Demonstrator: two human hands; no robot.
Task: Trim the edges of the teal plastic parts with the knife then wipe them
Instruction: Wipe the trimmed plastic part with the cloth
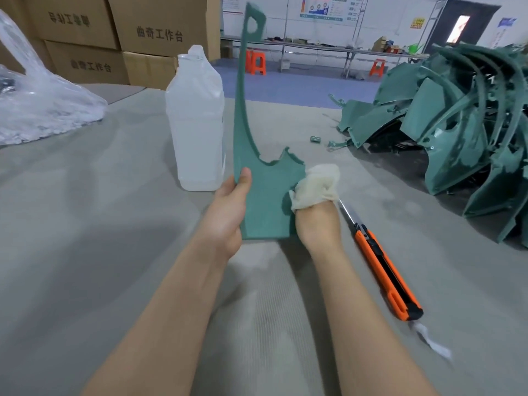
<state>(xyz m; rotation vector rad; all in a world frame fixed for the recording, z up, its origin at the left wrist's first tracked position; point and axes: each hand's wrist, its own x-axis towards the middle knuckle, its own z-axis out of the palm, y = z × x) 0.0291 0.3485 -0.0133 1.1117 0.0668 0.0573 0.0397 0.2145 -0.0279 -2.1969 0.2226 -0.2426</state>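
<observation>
A tall teal plastic part (pixel 264 195) stands upright in front of me, broad at the base and narrowing to a long arm with a hole near the top. My left hand (pixel 230 212) grips its lower left edge, thumb on the front face. My right hand (pixel 318 224) holds a cream cloth (pixel 315 185) bunched against the part's right side. An orange and black utility knife (pixel 383 264) lies on the grey table (pixel 85 224) just right of my right wrist, blade extended and pointing away from me.
A translucent plastic jug (pixel 197 124) stands just left of the part. A heap of teal parts (pixel 463 138) fills the right side. Clear plastic wrap (pixel 37 104) lies at the far left, with cardboard boxes (pixel 114 32) behind. A white scrap (pixel 431 342) lies near the knife's handle.
</observation>
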